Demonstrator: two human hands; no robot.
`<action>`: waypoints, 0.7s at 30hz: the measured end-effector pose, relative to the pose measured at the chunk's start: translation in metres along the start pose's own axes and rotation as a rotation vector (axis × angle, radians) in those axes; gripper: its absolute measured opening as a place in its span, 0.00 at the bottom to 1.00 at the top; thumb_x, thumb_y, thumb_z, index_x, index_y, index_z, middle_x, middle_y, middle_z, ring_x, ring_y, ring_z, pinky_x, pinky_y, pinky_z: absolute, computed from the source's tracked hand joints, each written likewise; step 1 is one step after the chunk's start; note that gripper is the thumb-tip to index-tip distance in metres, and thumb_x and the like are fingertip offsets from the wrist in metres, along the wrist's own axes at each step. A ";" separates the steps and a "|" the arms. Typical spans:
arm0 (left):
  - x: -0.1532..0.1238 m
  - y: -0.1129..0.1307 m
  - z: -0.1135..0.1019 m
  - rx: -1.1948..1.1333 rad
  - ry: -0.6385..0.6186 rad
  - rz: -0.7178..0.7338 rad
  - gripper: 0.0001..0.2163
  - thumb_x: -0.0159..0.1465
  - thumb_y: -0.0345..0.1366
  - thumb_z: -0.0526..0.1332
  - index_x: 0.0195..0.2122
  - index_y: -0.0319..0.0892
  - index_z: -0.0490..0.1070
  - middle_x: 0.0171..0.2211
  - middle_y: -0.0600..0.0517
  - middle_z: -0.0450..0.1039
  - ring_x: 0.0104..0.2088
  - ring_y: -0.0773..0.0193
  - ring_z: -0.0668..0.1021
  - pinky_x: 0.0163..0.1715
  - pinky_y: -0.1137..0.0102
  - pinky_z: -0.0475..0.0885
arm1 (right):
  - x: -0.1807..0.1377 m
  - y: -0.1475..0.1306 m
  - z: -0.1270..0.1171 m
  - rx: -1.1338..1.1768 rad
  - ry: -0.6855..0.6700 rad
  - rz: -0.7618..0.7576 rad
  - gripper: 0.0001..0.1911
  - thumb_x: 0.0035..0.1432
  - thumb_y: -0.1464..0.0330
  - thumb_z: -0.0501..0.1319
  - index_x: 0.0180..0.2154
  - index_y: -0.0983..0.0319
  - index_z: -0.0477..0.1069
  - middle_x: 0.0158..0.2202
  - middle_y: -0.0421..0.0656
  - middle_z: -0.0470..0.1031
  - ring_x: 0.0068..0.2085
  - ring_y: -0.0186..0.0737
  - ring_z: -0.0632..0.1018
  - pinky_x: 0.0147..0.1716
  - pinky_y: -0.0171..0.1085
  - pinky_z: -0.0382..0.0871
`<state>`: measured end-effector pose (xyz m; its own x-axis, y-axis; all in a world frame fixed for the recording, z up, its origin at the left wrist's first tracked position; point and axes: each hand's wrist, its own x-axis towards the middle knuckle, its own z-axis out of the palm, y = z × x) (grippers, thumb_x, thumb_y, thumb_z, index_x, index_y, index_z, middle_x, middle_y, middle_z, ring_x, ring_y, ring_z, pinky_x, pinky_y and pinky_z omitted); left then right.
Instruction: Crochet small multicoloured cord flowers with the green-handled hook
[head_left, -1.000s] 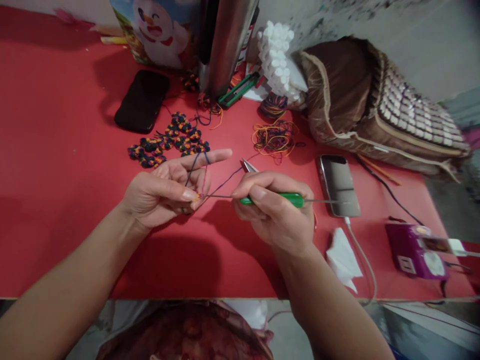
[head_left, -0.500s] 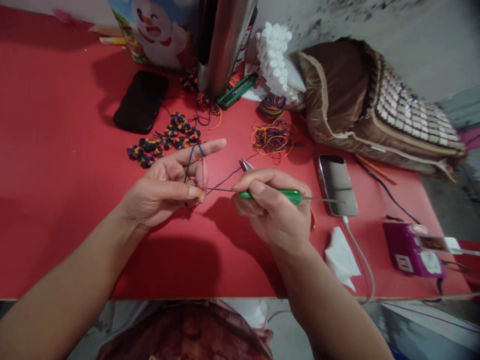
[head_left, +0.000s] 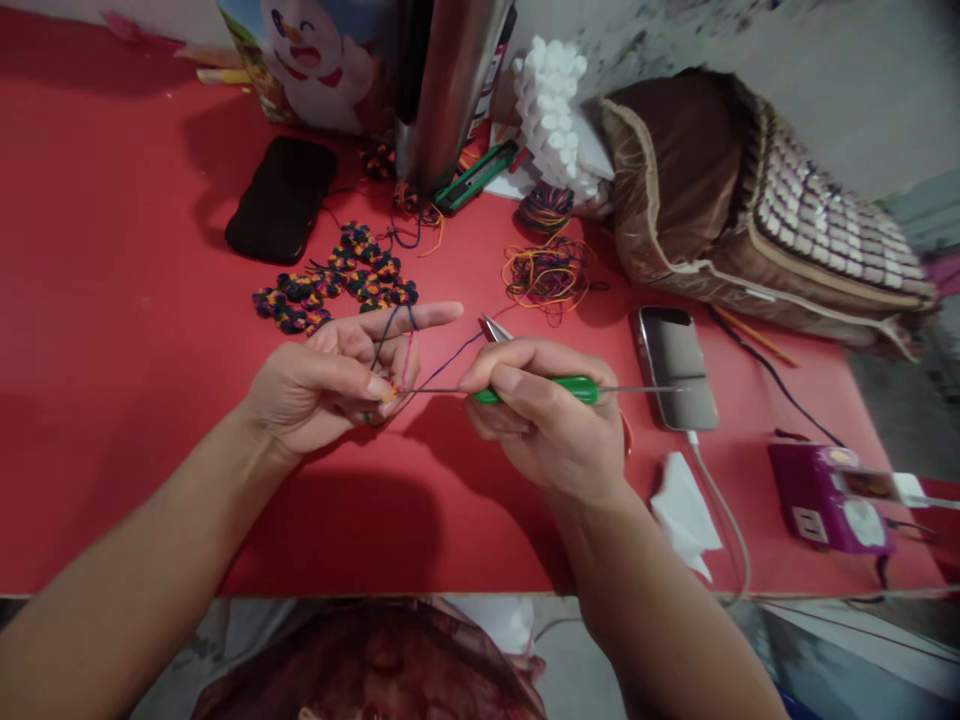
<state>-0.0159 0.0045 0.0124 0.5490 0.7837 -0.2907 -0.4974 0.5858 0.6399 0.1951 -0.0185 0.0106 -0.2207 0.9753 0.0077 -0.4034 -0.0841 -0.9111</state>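
Head view. Left hand [head_left: 322, 385] sits over the middle of the red tabletop [head_left: 112, 300], toward the near edge. Its thumb and middle finger are pressed together on a small crochet piece [head_left: 388, 396], and the index finger sticks out straight with the yarn [head_left: 390, 325] looped over it. Right hand [head_left: 544, 420] is just beside it, fingers closed round the green handle of the crochet hook [head_left: 559, 388]. The hook's metal tip touches the pinched piece.

Change: half a second ago the left index finger and the loop were raised higher and the hook tip sat a touch further up. Now both have dropped back, much like a second ago. I'd read that as one pull of yarn through, so the stitch work is mid-cycle with the piece still tiny.

- Finished crochet pieces [head_left: 337, 280]: in a row beyond the left hand.
- Black case [head_left: 281, 198] and metal flask [head_left: 442, 90]: toward the far edge.
- Loose yarn tangle [head_left: 547, 272] and snips [head_left: 491, 328]: beyond the right hand.
- Phone [head_left: 675, 365]: right of the hook, cable attached.
- Brown bag [head_left: 735, 210]: far right corner.
- Tissue [head_left: 682, 515] and purple device [head_left: 829, 495]: near right edge.
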 end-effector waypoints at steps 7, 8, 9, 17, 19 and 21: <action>0.002 0.001 -0.007 0.013 0.005 0.046 0.31 0.49 0.22 0.72 0.58 0.32 0.83 0.26 0.53 0.80 0.20 0.70 0.73 0.19 0.76 0.63 | 0.002 -0.007 0.001 0.072 -0.005 0.067 0.08 0.63 0.68 0.73 0.31 0.61 0.88 0.17 0.31 0.59 0.18 0.25 0.53 0.18 0.31 0.50; 0.002 0.001 -0.008 0.006 0.001 0.074 0.31 0.50 0.22 0.71 0.58 0.32 0.83 0.26 0.53 0.80 0.19 0.71 0.72 0.19 0.76 0.63 | 0.003 -0.008 0.001 0.082 -0.003 0.075 0.09 0.63 0.68 0.73 0.30 0.62 0.87 0.17 0.31 0.58 0.18 0.25 0.53 0.18 0.31 0.50; 0.002 0.001 -0.009 0.002 -0.002 0.099 0.30 0.51 0.22 0.71 0.58 0.33 0.83 0.26 0.53 0.80 0.19 0.71 0.72 0.19 0.76 0.64 | 0.003 -0.009 0.001 0.093 -0.001 0.078 0.09 0.64 0.67 0.73 0.30 0.62 0.87 0.17 0.31 0.58 0.19 0.25 0.52 0.18 0.31 0.50; 0.001 -0.009 0.005 0.154 0.107 0.288 0.25 0.57 0.25 0.79 0.57 0.40 0.86 0.30 0.54 0.79 0.27 0.64 0.79 0.24 0.71 0.77 | 0.006 -0.007 -0.002 0.069 0.077 -0.051 0.09 0.66 0.66 0.71 0.32 0.61 0.84 0.17 0.29 0.57 0.18 0.25 0.50 0.19 0.30 0.53; 0.002 -0.013 0.005 0.214 0.172 0.409 0.22 0.58 0.26 0.79 0.55 0.43 0.88 0.31 0.53 0.79 0.29 0.64 0.80 0.27 0.72 0.78 | 0.006 -0.006 -0.003 0.055 0.111 -0.087 0.08 0.66 0.67 0.70 0.33 0.60 0.84 0.17 0.29 0.59 0.18 0.25 0.50 0.19 0.30 0.52; 0.003 -0.016 0.005 0.263 0.240 0.502 0.21 0.59 0.25 0.79 0.54 0.44 0.89 0.33 0.53 0.79 0.32 0.64 0.80 0.32 0.73 0.79 | 0.006 -0.004 -0.002 0.032 0.118 -0.095 0.08 0.65 0.67 0.70 0.33 0.60 0.85 0.17 0.30 0.62 0.18 0.25 0.49 0.18 0.30 0.49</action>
<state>-0.0027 -0.0038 0.0046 0.1090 0.9932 -0.0412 -0.4571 0.0869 0.8852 0.1967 -0.0117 0.0135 -0.0754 0.9962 0.0431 -0.4457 0.0050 -0.8952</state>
